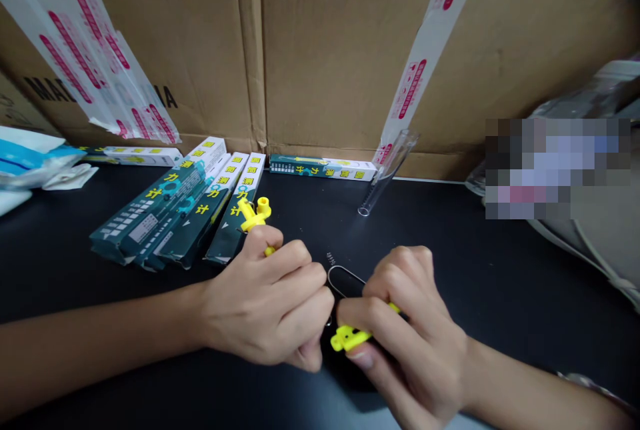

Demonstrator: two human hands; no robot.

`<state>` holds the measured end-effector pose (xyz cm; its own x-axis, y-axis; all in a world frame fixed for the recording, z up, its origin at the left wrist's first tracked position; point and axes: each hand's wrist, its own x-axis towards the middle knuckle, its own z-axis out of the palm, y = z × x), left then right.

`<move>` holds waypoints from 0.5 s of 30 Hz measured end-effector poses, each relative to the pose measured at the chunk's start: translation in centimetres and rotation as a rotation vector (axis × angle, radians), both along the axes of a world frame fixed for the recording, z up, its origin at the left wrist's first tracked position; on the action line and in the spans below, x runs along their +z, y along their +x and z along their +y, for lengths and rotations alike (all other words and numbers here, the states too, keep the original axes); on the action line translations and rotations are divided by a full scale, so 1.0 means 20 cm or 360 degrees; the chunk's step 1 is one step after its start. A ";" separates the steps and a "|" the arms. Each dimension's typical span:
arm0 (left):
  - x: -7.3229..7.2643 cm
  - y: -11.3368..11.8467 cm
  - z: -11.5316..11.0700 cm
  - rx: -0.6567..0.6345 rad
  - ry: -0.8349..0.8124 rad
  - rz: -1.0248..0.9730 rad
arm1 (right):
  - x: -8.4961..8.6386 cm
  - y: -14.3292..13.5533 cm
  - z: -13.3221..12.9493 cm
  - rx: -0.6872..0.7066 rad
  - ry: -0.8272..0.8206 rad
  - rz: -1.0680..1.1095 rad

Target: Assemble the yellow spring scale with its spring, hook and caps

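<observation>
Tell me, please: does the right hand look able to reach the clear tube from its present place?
Probably yes: nothing seems to stand between the right hand and the clear tube, though the hand holds a yellow part and may need to release it first.

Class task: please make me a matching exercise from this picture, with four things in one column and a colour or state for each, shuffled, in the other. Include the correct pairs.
Column 1
1. Left hand
2. Tube
3. Cardboard
4. Tabletop

Column 2
A. Black
B. Brown
C. Gripping a yellow piece
D. Transparent

Pairs: 1-C, 2-D, 3-B, 4-A
</observation>
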<state>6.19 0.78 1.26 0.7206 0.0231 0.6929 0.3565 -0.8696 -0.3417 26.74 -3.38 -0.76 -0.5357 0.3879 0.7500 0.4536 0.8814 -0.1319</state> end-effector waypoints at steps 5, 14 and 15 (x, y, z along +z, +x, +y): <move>0.00 0.00 0.00 0.0013 0.0000 -0.0007 | 0.01 0.00 0.00 -0.0065 0.0014 -0.0007; 0.00 0.00 0.00 0.0048 -0.0025 0.0019 | 0.05 -0.01 0.01 -0.0156 0.0134 -0.0092; 0.00 0.00 0.00 0.0056 -0.0033 0.0010 | 0.05 -0.01 0.01 -0.0153 0.0138 -0.0091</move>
